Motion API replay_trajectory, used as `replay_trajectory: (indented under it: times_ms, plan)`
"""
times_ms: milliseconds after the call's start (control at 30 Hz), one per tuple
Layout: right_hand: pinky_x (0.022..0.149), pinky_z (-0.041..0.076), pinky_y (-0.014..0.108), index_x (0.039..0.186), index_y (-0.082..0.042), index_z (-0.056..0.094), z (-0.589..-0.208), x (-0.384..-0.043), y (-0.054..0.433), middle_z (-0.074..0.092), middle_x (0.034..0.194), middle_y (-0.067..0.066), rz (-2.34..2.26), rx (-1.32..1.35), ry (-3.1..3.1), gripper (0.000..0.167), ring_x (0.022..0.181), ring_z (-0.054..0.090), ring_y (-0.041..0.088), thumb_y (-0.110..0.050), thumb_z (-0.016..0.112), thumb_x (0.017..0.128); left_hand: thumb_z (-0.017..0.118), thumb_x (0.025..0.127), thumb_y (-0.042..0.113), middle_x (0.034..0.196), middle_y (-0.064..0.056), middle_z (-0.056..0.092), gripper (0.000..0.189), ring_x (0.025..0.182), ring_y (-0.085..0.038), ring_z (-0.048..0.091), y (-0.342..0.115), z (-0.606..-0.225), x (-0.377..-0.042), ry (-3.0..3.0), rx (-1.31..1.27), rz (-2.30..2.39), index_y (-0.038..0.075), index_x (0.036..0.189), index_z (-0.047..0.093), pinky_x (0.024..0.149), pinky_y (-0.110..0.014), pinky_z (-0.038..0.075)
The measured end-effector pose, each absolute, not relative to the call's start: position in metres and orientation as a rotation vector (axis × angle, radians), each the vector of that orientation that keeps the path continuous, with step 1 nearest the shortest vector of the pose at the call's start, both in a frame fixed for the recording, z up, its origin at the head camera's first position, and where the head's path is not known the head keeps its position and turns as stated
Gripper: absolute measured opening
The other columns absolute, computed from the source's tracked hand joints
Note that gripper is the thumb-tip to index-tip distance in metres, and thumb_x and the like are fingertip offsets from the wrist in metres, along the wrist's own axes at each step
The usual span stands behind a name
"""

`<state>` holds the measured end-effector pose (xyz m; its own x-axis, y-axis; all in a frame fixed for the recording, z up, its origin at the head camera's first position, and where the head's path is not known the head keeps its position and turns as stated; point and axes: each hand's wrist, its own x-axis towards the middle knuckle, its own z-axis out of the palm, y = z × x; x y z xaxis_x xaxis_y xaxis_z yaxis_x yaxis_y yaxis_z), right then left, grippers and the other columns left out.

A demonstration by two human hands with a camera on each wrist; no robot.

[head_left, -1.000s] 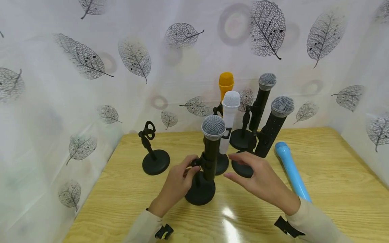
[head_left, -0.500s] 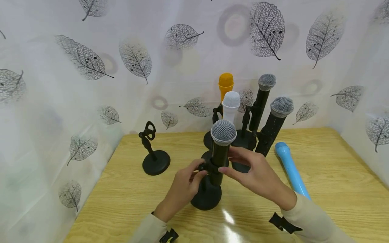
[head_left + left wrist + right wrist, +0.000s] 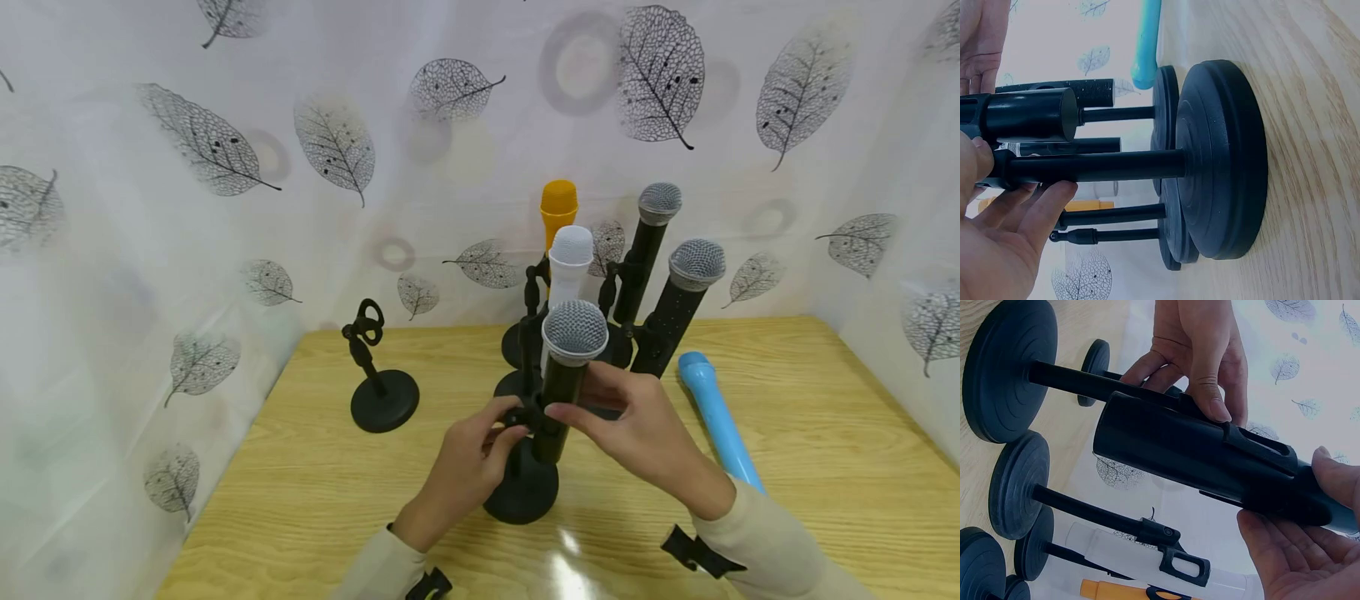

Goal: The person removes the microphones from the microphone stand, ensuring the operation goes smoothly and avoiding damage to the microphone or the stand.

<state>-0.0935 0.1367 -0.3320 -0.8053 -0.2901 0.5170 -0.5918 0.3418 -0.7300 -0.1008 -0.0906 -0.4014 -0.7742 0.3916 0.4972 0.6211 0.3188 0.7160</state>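
A black microphone with a silver mesh head point(image 3: 575, 332) sits in the clip of a small black desk stand, tilted to the right. My left hand point(image 3: 461, 467) pinches the stand's joint just below the clip, as the left wrist view also shows. The stand's round base point(image 3: 1222, 159) is on or very close to the table; I cannot tell which. On the other side, my right hand point(image 3: 648, 433) holds the microphone body point(image 3: 1166, 456) between thumb and fingers. Behind it stands a white microphone point(image 3: 572, 254) in its own stand, partly hidden.
An orange microphone point(image 3: 558, 204) and two black ones, a far one point(image 3: 660, 202) and a nearer one point(image 3: 696, 267), stand clipped at the back. A stand without a microphone point(image 3: 385, 402) is at left. A light blue microphone point(image 3: 720, 417) lies on the wooden table point(image 3: 300, 492).
My left hand has shifted the stand and its microphone to the right and slightly nearer. My right hand, earlier apart from the microphone, has come round its body.
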Motion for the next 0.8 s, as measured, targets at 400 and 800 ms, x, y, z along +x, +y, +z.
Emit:
replay_trajectory:
  times_ms: [400, 800]
  plan:
    - [0.071, 0.06, 0.026, 0.112, -0.006, 0.074, -0.33, -0.091, 0.145, 0.077, 0.099, 0.003, 1.48, 0.813, -2.28, 0.029, 0.085, 0.075, 0.012, 0.0, 0.081, 0.084, 0.06, 0.104, 0.018, 0.102, 0.001, 0.065, 0.024, 0.082, -0.004, 0.06, -0.086, -0.388, -0.098, -2.452, -0.992, -1.123, 0.008, 0.126, 0.061, 0.069, -0.02, 0.053]
    - [0.069, 0.06, 0.026, 0.108, -0.002, 0.075, -0.328, -0.089, 0.149, 0.077, 0.097, 0.005, 1.462, 0.788, -2.272, 0.028, 0.083, 0.074, 0.01, 0.005, 0.081, 0.082, 0.068, 0.098, 0.007, 0.108, -0.007, 0.072, 0.018, 0.098, -0.014, 0.072, -0.075, -0.39, -0.099, -2.26, -1.062, -0.934, 0.003, 0.116, 0.068, 0.081, -0.021, 0.057]
